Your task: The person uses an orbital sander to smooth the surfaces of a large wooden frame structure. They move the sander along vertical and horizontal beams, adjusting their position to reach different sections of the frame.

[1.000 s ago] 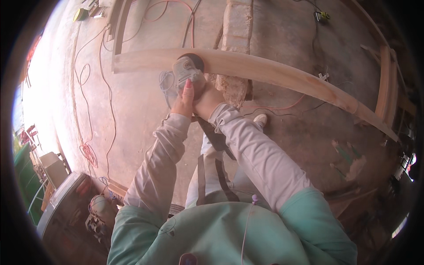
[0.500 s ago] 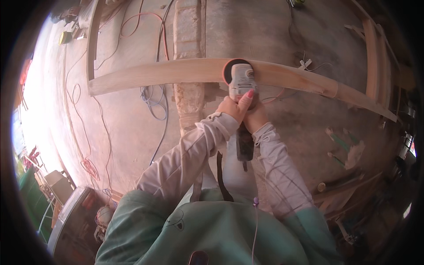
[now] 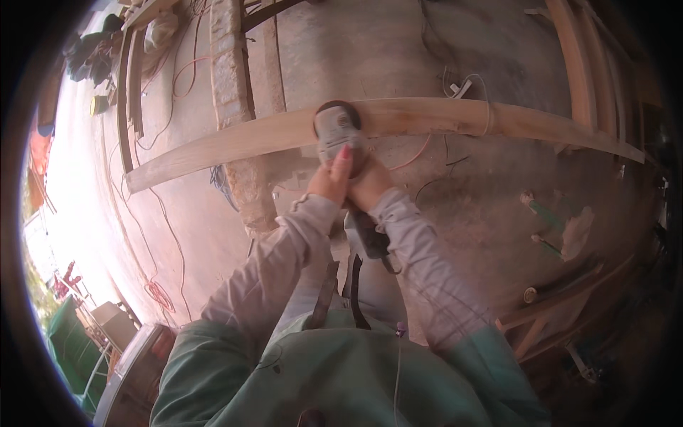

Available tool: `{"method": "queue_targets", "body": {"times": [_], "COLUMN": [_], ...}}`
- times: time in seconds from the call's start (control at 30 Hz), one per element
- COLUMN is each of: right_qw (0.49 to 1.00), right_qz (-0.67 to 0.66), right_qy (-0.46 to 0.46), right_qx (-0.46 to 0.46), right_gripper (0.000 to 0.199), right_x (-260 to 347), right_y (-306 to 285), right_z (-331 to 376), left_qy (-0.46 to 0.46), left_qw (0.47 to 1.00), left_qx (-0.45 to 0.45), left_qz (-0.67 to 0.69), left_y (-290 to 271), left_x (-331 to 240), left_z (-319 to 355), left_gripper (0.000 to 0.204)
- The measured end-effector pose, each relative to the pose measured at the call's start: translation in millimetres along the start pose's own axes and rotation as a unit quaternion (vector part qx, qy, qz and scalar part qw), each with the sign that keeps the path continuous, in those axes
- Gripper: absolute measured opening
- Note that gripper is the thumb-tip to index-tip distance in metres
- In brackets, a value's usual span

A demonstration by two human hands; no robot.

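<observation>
Both hands grip a dusty grey angle grinder (image 3: 333,135) in front of me. My left hand (image 3: 327,182) is wrapped round its left side, the thumb with its pink nail lying along the head. My right hand (image 3: 373,183) closes round the body from the right, and the dark rear end (image 3: 371,238) points back toward my legs. A dark round disc (image 3: 347,109) at the grinder's front lies over a long, pale wooden board (image 3: 434,115). Whether the whole disc touches the wood is hidden beneath the tool. The board stretches across the view and looks bent.
Upright timbers (image 3: 569,64) stand at the far right, with a narrower wooden frame (image 3: 134,85) at the far left. Cords (image 3: 171,235) and a white plug block (image 3: 462,89) lie on the concrete floor. Green-handled tools (image 3: 546,215) rest at the right.
My view has turned and shifted. Held in both hands, the grinder has moved left along the board, and its rear end now slants more to the right.
</observation>
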State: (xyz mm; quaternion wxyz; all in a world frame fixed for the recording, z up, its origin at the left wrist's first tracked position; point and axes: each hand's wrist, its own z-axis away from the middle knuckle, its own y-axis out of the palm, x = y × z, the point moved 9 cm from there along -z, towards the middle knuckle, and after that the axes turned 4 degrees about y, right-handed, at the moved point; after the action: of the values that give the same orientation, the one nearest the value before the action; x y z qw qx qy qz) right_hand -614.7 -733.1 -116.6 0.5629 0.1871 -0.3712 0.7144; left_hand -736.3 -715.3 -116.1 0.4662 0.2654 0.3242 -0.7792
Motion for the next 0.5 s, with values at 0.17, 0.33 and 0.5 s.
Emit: {"method": "queue_targets", "body": {"times": [0.17, 0.33, 0.5], "right_qw": [0.998, 0.976, 0.986], "right_qz": [-0.030, -0.198, -0.144], "right_qy": [0.050, -0.045, -0.020], "right_qx": [0.029, -0.084, -0.080], "right_gripper": [0.078, 0.045, 0.047], "right_x": [-10, -23, -48], "right_y": [-6, -107, -111], "right_z": [0, 20, 21], "left_qy": [0.098, 0.057, 0.040], "left_qw": [0.995, 0.981, 0.975], "left_qx": [-0.005, 0.070, 0.077], "left_qz": [0.011, -0.169, -0.204], "left_y": [15, 110, 126], "left_x": [-32, -63, -62], "left_z": [4, -7, 2], "left_gripper": [0.066, 0.074, 0.084]}}
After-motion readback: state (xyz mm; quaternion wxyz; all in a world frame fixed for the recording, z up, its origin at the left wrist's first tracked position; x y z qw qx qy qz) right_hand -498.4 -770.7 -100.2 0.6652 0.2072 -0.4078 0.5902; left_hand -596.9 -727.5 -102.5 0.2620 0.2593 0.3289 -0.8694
